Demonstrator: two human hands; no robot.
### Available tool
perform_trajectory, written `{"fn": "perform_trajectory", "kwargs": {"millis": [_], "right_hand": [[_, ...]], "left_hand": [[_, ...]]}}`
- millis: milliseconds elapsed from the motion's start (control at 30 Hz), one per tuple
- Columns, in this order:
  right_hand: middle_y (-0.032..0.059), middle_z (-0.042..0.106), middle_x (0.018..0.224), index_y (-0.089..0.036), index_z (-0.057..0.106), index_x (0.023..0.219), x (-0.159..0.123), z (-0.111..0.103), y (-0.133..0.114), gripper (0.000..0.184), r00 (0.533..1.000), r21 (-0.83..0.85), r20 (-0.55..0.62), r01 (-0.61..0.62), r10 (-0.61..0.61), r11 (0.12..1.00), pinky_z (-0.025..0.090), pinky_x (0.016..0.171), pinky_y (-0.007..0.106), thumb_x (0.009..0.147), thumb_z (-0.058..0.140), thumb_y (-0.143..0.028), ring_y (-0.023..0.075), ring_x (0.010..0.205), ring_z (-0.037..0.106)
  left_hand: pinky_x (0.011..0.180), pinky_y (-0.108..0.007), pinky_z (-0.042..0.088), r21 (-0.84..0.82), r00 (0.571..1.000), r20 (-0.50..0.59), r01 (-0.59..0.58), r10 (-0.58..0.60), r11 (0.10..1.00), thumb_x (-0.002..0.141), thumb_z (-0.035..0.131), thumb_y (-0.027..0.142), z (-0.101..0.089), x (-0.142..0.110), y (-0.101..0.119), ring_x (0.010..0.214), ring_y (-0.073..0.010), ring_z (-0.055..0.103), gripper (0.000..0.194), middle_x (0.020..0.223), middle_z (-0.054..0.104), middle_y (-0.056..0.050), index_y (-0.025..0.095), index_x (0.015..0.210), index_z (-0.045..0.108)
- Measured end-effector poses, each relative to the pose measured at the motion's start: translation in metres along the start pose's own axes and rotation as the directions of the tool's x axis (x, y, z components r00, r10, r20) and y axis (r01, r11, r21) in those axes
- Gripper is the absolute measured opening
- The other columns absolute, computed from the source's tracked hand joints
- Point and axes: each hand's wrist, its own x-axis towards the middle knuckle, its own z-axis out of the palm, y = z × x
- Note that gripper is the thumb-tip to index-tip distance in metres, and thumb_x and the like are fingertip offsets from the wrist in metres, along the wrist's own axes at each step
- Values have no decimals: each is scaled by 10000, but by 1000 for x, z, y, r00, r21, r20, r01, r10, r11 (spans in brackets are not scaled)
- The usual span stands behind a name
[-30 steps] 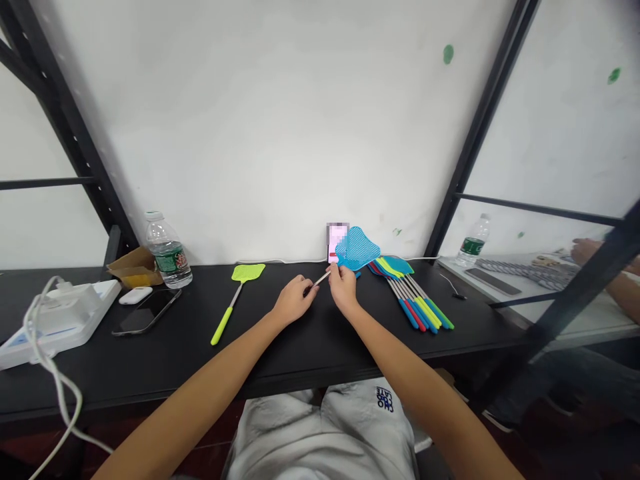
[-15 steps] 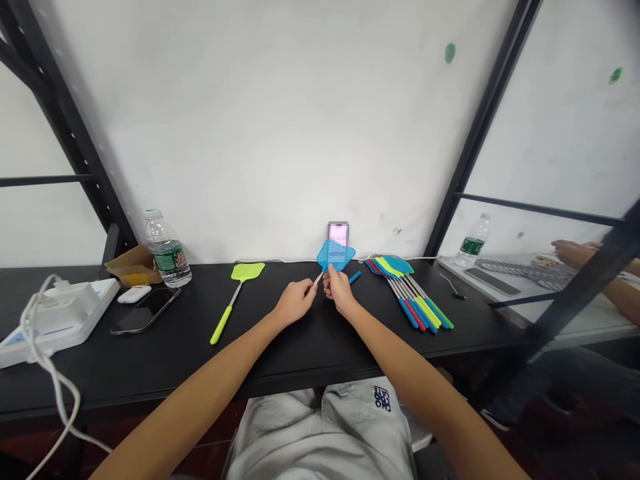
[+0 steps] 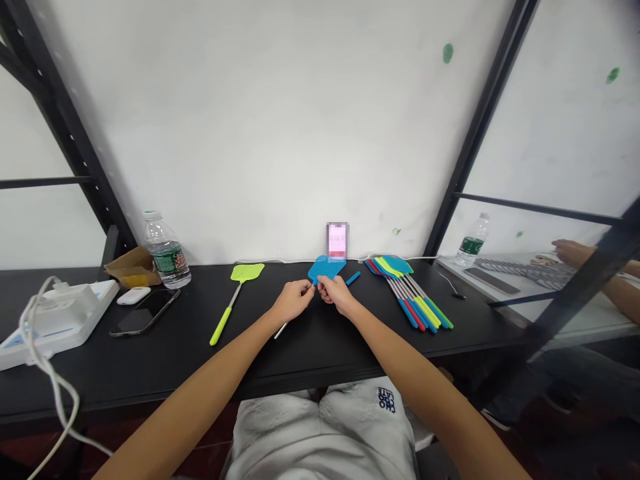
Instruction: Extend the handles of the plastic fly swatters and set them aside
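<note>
Left hand [image 3: 293, 301]: you had its fingers in a narrow grip on the metal rod [image 3: 281, 331], whose bare end showed past your palm, on the side nearer you.
Right hand [image 3: 336, 295]: you pinched the blue swatter head [image 3: 327, 269] near its neck, fingertips just beside those of the left.
Blue swatter head: it was just beyond your hands, over the middle of the tabletop [image 3: 320, 347], in front of the upright phone [image 3: 337, 240].
Neck and rod: you seemed to be joining the two, but your fingers hid how far the rod had gone in.
Blue handle [image 3: 353, 278]: it lay loose just beyond your right hand, not yet on the rod.
Fanned swatters [image 3: 410, 293]: they lay to your right, handles towards you.
Yellow-green swatter [image 3: 234, 299]: it lay alone to your left, handle fitted.
Next push: it probably called for rod and neck in line and a firm, straight press; the bare end then needed the handle.
</note>
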Motion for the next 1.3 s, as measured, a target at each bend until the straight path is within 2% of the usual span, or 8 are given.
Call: {"fn": "perform_trajectory", "kwargs": {"millis": [167, 600, 767, 867, 1067, 1167, 1300], "right_hand": [[-48, 380, 415, -163, 513, 559, 0, 1, 2, 316, 1000, -70, 25, -18, 20, 997, 166, 370, 208, 782, 558, -383, 59, 351, 306], [-51, 400, 466, -138, 557, 612, 0, 1, -2, 399, 999, 82, 34, 9, -12, 997, 151, 377, 195, 767, 652, -493, 42, 365, 310], [-46, 426, 481, -127, 579, 636, -1, 0, -7, 431, 999, 129, 41, 3, -8, 992, 149, 378, 194, 744, 681, -531, 38, 371, 318], [-44, 433, 484, -125, 589, 644, -1, -1, -8, 449, 999, 141, 43, 10, -17, 990, 148, 379, 197, 732, 690, -553, 36, 372, 314], [-43, 441, 494, -128, 616, 663, -2, -3, -12, 460, 993, 178, 91, 53, -70, 983, 151, 388, 202, 713, 701, -578, 37, 388, 308], [-41, 446, 499, -136, 623, 678, -2, -5, -13, 461, 991, 175, 105, 69, -88, 982, 169, 392, 206, 714, 696, -590, 44, 399, 309], [-34, 461, 512, -137, 623, 687, -3, -5, -12, 464, 988, 187, 112, 88, -111, 978, 184, 395, 203, 716, 701, -594, 45, 409, 324]], "left_hand": [[542, -220, 349, -31, 999, 23, 34, -34, 999, 870, 442, 354, -1, 3, -5, 490, -104, 495, 336, 506, 574, 28, 179, 600, 541], [485, -198, 322, -255, 997, 63, 62, -47, 965, 839, 478, 362, 3, 9, -11, 429, -78, 435, 286, 454, 484, 57, 173, 629, 519], [429, -182, 270, -423, 990, 92, 132, -103, 896, 828, 524, 422, 4, 12, -9, 378, -52, 372, 307, 428, 438, 73, 167, 659, 509], [400, -186, 238, -546, 983, 133, 177, -123, 819, 813, 555, 441, 3, 12, -5, 354, -48, 343, 317, 415, 425, 73, 169, 662, 496], [426, -207, 238, -740, 952, 304, 264, -43, 619, 826, 564, 459, -8, 6, 5, 378, -52, 327, 320, 430, 411, 67, 171, 708, 489], [442, -217, 245, -753, 938, 345, 296, -30, 587, 829, 563, 465, -12, 3, 9, 401, -60, 326, 317, 441, 392, 68, 178, 725, 476], [444, -221, 247, -746, 933, 359, 302, -23, 593, 823, 555, 475, -14, 2, 11, 406, -62, 312, 323, 443, 382, 67, 183, 721, 464]]}}
